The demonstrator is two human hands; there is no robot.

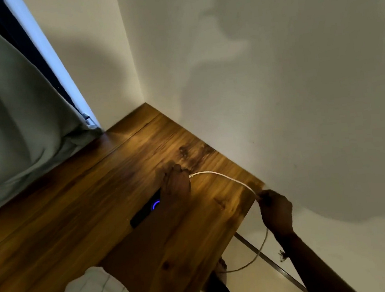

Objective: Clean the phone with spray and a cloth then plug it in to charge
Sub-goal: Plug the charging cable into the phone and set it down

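Note:
A dark phone point(144, 214) lies flat on the wooden table point(75, 217), with a small blue ring glowing on its screen. My left hand point(175, 183) covers and holds the phone's far end, where a white cable point(223, 174) comes out beside my fingers. The cable arcs right across the table to its right edge. There my right hand point(275, 210) pinches it between the fingertips. Below that hand the cable hangs down in a loop under the table. No spray or cloth is in view.
A grey-green curtain point(13, 122) hangs at the left and drapes onto the table's back edge. Pale walls point(274, 77) meet in a corner behind the table. A metal frame bar point(273, 264) runs below the table's right edge.

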